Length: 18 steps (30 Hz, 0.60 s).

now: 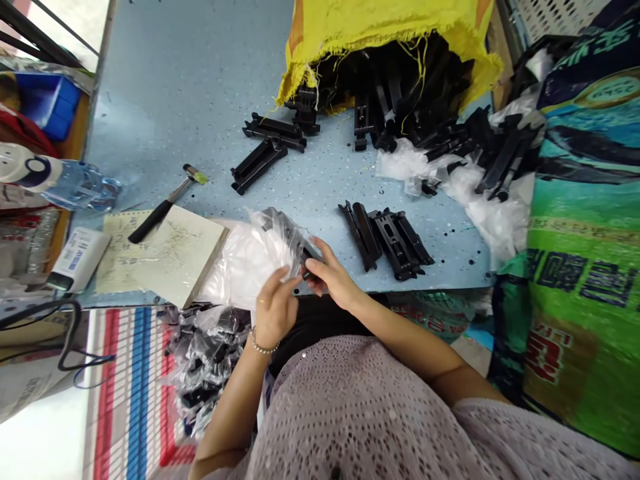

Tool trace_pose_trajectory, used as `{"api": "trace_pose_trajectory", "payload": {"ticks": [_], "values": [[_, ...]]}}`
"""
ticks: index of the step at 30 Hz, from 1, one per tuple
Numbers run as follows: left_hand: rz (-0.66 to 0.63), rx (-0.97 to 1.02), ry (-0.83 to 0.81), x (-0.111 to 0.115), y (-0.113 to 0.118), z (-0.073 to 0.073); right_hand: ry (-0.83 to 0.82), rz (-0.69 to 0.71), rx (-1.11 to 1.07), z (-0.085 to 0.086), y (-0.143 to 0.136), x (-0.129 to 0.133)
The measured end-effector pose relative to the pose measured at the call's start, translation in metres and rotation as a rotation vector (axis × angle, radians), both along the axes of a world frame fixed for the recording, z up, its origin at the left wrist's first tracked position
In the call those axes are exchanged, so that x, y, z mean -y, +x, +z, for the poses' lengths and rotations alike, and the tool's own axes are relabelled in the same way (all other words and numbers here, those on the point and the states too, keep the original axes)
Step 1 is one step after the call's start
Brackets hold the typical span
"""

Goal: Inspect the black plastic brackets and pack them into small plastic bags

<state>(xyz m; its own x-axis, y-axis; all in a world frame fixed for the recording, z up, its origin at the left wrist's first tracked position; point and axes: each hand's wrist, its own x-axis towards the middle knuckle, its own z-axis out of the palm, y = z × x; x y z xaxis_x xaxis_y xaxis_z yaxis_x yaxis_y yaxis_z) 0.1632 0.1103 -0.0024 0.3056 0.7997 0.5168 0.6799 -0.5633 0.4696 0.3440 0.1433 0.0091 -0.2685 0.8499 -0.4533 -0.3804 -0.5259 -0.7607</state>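
My right hand [331, 273] grips the near end of a black slotted part [311, 252], its thumb on top. A clear plastic bag [280, 230] covers the rest of this part. With fingers bent together, my left hand [276, 301] pinches the near edge of the bag; its fingertips are partly hidden. Beneath lies a stack of clear plastic bags [240, 263] at the table's front edge. To the right of my hands, loose black parts [395, 243] lie side by side on the blue table [200, 87].
A yellow woven sack [390, 27] spills black parts at the back. Left are a hammer [159, 217], a cardboard sheet [187, 247], a water bottle [75, 183] and a white box [80, 260]. Bagged parts fill a striped crate [133, 393] below. A green sack [585, 267] stands right.
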Motion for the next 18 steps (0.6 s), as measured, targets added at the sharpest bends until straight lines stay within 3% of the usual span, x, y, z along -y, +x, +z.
{"api": "trace_pose_trajectory", "payload": {"ticks": [3,5,7,9,11,13,15,18], "values": [[0.168,-0.128,-0.122,-0.008,-0.01,0.003,0.024,0.031,0.008,0.002,0.005,0.001],[0.178,-0.209,-0.139,-0.012,-0.013,0.005,0.062,0.088,0.048,0.002,0.007,0.001],[0.098,-0.218,-0.091,-0.013,-0.01,0.008,0.144,0.134,0.188,0.003,0.008,0.0],[-0.069,-0.211,-0.066,-0.013,-0.003,0.013,0.303,0.154,0.415,0.003,0.007,0.0],[-0.254,-0.207,-0.086,-0.014,0.005,0.018,0.474,0.144,0.63,0.004,0.005,0.001],[-0.329,-0.208,-0.139,-0.02,0.01,0.021,0.575,0.14,0.748,0.006,0.004,0.005],[-0.286,-0.171,-0.157,-0.025,0.012,0.024,0.61,0.18,0.741,0.013,0.006,0.011],[-0.075,0.02,-0.193,-0.02,-0.002,0.039,0.673,0.374,0.524,0.037,0.02,0.015]]}}
